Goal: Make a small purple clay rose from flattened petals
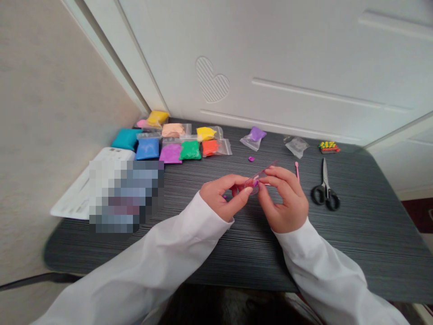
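Note:
My left hand [226, 194] is closed, its thumb and fingers pinching the near end of a thin, clear plastic piece [267, 169]. A small bit of purple clay [255, 183] shows against the plastic, between the two hands. My right hand [286, 198] is closed too, thumb and fingertips pinched at this clay, with a finger along the plastic's upper edge. A tiny purple piece shows by the left palm, partly hidden by the fingers. Just beyond the hands, a small purple clay lump [251, 159] lies on the dark table [250, 257].
Black-handled scissors [325, 189] and a pink tool [297, 169] lie at right. Behind them are a small yellow-and-orange piece [329, 147] and a clear bag [297, 146]. A purple clay bag [254, 136] and several coloured packets [190, 150] line the back. A white tray [77, 189] sits left.

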A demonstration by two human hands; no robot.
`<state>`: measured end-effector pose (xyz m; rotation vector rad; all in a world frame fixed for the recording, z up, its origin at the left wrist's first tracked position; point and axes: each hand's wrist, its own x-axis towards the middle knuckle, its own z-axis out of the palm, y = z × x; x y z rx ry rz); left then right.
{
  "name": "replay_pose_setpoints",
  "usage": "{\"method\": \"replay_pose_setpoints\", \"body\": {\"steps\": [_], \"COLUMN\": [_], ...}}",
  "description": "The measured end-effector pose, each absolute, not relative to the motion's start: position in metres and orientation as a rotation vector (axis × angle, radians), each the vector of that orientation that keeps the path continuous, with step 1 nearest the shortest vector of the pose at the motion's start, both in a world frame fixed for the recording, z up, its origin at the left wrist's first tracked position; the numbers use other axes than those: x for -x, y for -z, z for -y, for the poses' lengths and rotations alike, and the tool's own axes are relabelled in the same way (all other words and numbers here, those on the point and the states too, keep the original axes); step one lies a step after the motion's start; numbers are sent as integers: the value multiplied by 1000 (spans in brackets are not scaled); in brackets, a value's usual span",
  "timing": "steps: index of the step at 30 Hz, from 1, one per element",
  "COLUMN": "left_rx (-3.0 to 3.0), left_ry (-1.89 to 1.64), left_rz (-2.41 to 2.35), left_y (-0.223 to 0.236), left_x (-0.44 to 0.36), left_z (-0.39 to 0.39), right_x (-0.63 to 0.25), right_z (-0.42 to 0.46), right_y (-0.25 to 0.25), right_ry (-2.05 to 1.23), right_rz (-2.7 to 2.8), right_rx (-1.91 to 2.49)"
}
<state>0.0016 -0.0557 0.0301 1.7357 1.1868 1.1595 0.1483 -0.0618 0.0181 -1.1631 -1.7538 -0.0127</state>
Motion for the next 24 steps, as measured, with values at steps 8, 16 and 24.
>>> {"method": "replay_pose_setpoints", "body": {"steps": [8,16,24], "left_rx": [-1754,-1768,-1770], "left_ry": [-1138,-1133,-1151], "left_rz": [-1189,-1182,-1176], "left_y": [-30,-29,-28], "left_x": [-2,-3,-3], "left_z": [56,56,55], "right_x": [-148,-148,-147], "right_z": [61,61,62], "right_y": [-17,-17,-18], "right_ry": [42,60,42], "right_rz": [1776,1784,1776], "right_rx": [1169,1200,1209]}}
